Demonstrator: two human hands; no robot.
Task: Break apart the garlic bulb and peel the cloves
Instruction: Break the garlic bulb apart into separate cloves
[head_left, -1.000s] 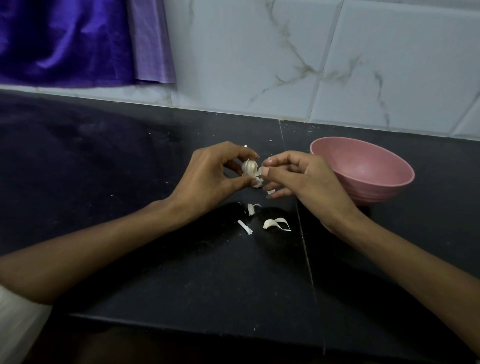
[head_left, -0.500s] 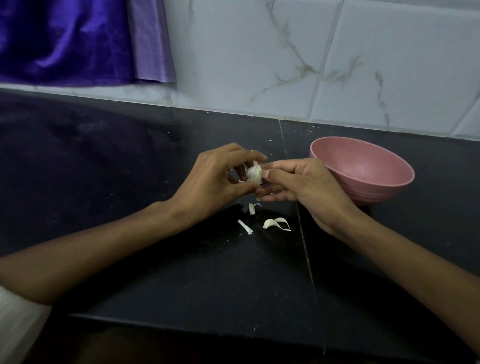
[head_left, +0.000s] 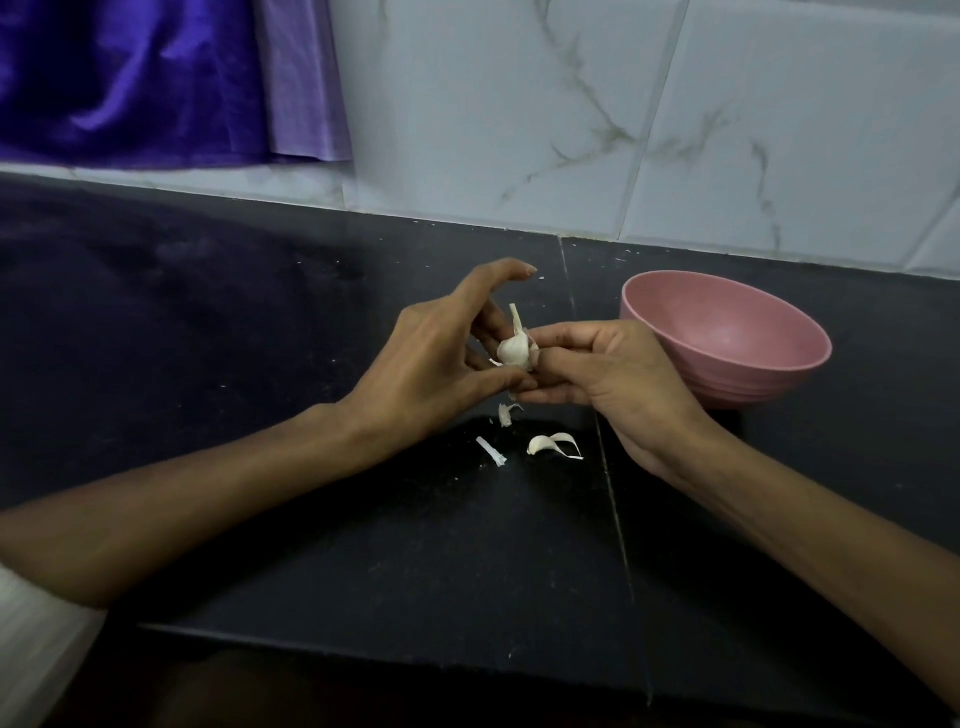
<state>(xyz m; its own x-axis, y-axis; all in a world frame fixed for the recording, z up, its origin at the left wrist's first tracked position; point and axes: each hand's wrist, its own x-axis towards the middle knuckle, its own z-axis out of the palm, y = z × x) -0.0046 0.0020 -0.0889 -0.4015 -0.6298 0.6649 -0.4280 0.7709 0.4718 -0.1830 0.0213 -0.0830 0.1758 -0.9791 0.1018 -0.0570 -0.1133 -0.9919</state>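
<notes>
Head view: nearest to the camera, on the dark desk (head_left: 363, 545), three scraps of peel are lying: a thin strip (head_left: 491, 451), a curled piece (head_left: 553, 445) and a small piece (head_left: 505, 414) just under the hands.

Above them, off the desk, the garlic bulb (head_left: 513, 349) is being held between both hands. It is being pinched by the left hand (head_left: 431, 358) between the thumb underneath and the middle fingers behind it, while the index finger is being kept raised and clear of it. The right hand (head_left: 602, 374) is curled, and its fingertips are pressing on the right side of the bulb, where a flap of skin is being worked; whether skin or a clove is being gripped cannot be told.

The bulb is judged to be light and firm, with dry, papery, brittle skin that tears easily and slides on the cloves. A hold is best taken at the stem stub or at a groove between cloves, and loose skin edges are to be pulled.

Farther, at the right, a pink bowl (head_left: 789, 384) is standing. Behind it the marble-patterned wall tiles (head_left: 519, 104) and a purple cloth (head_left: 130, 78) are seen. No brand, label or writing is being shown anywhere.
</notes>
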